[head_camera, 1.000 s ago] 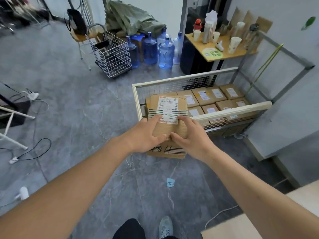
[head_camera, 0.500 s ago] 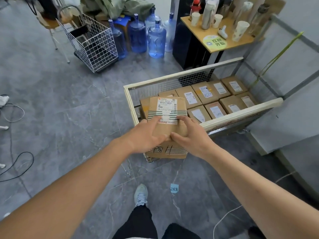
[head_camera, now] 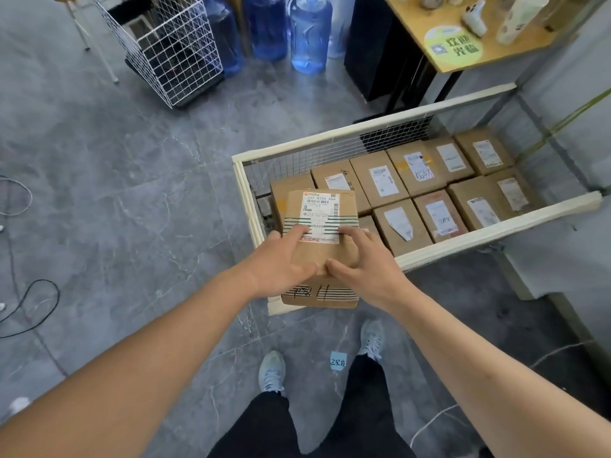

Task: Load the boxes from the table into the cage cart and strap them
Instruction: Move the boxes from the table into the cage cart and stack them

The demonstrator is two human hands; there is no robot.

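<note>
While your left hand (head_camera: 281, 269) and right hand (head_camera: 363, 266) grip the box (head_camera: 320, 226) with spread fingers, the cage cart (head_camera: 496, 233) holds about ten boxes; strapping seems not yet begun.

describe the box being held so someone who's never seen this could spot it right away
Find the cream-railed cage cart on the grey floor, filled with brown cardboard boxes. At its near left corner, one box is raised above the rest, gripped by the left hand and right hand. Unlike its neighbours, it has black marker lines drawn across its top and front.
</note>
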